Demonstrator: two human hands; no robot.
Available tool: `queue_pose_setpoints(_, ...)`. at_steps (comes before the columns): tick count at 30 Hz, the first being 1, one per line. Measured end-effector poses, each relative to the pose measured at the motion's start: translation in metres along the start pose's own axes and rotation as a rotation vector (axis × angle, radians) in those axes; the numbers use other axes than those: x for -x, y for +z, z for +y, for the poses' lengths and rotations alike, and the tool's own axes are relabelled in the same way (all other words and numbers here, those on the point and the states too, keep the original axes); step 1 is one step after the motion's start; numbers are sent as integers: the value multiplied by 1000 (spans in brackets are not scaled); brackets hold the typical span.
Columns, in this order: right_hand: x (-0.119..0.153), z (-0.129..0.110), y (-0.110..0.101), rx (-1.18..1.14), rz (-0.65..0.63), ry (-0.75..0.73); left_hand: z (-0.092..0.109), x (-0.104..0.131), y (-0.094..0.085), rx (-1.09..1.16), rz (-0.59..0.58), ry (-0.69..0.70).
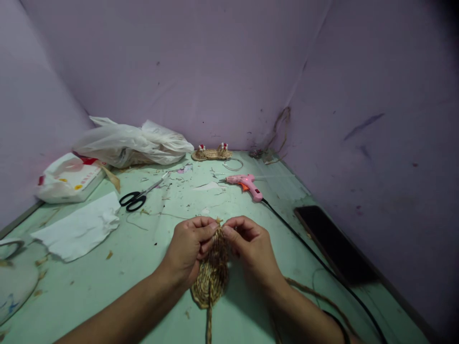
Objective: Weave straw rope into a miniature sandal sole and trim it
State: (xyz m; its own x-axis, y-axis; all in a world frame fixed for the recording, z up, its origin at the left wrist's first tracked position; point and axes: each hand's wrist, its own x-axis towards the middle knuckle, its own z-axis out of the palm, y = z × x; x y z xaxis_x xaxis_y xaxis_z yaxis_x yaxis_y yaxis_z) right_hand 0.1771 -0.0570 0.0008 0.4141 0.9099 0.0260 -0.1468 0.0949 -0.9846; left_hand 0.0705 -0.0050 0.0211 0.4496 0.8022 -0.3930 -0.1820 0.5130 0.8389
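A sole-shaped woven straw piece, made of coiled braided cord, hangs between my hands near the front of the table. My left hand is closed on the left side of its far tip, thumb against the straw. At the right of that same tip, my right hand is pinched shut with thumb and forefinger. A small tuft of straw pokes up between the fingertips. From the near end a straw cord runs down toward me. Another length of cord passes behind my right forearm.
Beyond my hands lies a pink glue gun, its black cable running right past a dark phone. Black-handled scissors, white paper, a box and a plastic bag lie left. A decorated straw piece rests by the wall.
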Motion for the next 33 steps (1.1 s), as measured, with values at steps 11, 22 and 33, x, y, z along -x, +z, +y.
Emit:
queue_pose_setpoints(11, -4, 1, -12, 461, -190, -776, 2, -2, -2, 28, -48, -57)
queue_pose_setpoints(22, -6, 1, -13, 392, -144, -565, 3, -12, -9, 294, -202, -97)
queue_pose_setpoints(33, -9, 1, -14, 319, -105, -211, 8, -7, -7, -73, -83, 140)
